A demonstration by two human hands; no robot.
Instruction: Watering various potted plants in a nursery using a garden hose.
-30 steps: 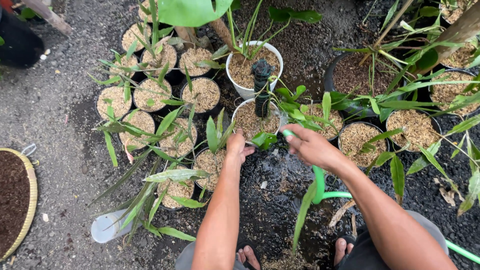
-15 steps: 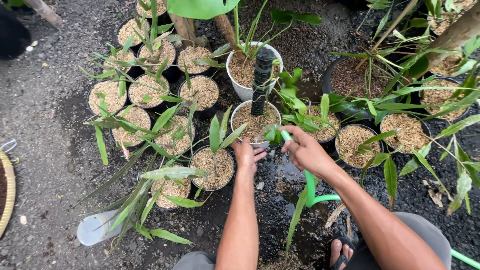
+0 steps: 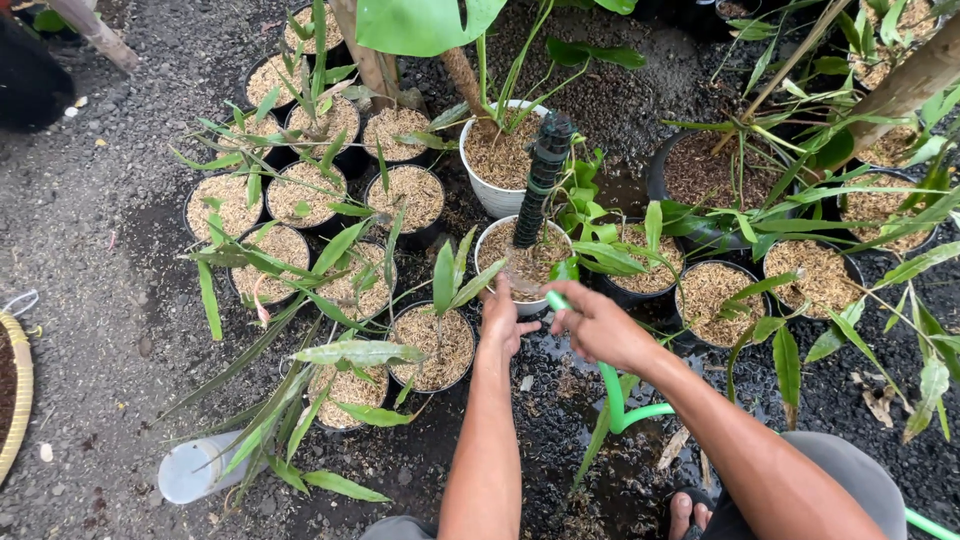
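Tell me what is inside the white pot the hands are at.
The white pot holds tan husk-like fill, a dark ribbed pole and green leaves. The left hand touches its rim; the right hand holds a green hose. Roots and soil beneath are covered.

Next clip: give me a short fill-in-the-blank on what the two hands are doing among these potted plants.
1. The right hand holds a green ____ whose end points at the white pot.
2. The left hand touches the rim of the ____ pot with the dark climbing pole.
3. The pots are topped with a tan ____ mulch.
4. At lower left, a white pot lies on its ____.

Missing words: hose; white; husk; side
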